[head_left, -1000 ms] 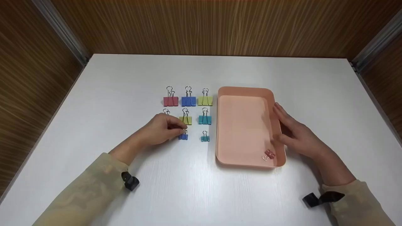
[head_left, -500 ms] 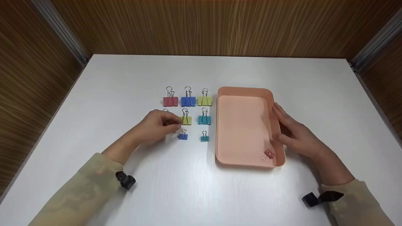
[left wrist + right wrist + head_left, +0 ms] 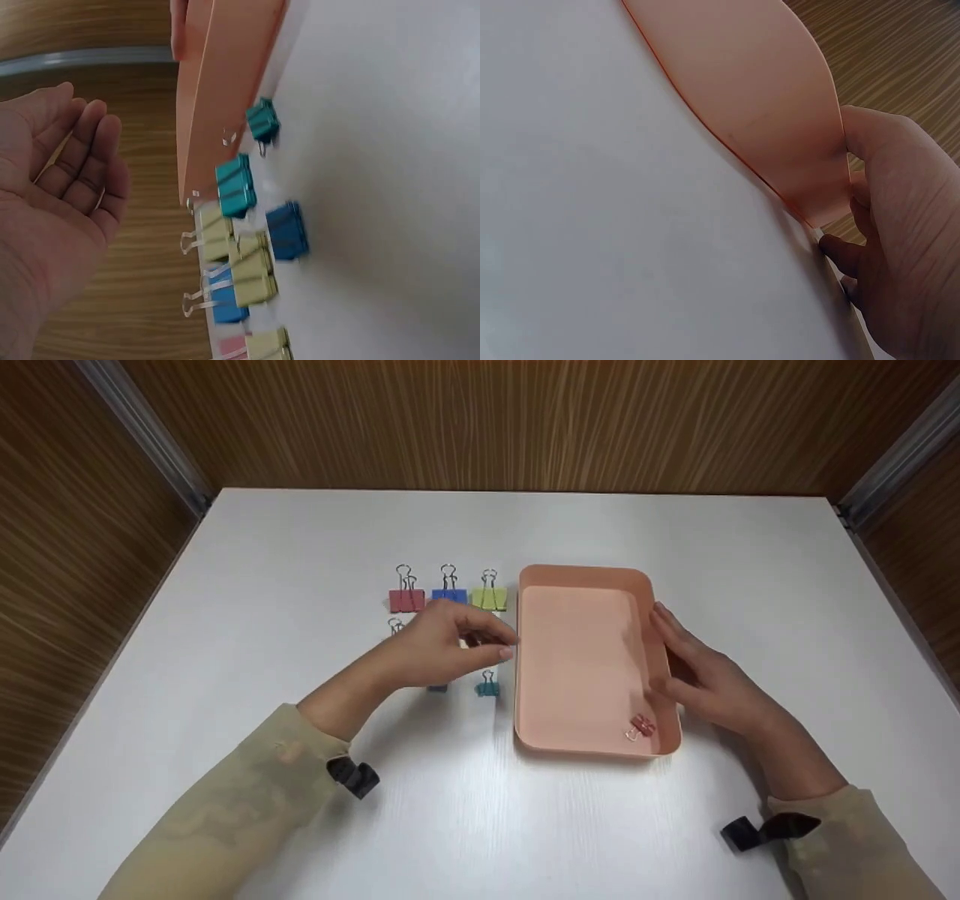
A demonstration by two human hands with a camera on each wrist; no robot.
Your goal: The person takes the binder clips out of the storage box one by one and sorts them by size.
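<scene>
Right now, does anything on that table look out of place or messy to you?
Only one thing: a small pink clip lies tilted on its side in the near corner of the pink tray, while the other clips stand in neat rows on the table. Nothing looks spilled or broken.

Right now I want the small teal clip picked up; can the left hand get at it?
Probably yes. The left hand hovers just above and beside the small teal clip, which stands apart from its neighbours and the tray, so nothing seems to block it.

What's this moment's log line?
left hand above clips, hold unclear | right hand touching tray wall | pink clip in tray
</scene>
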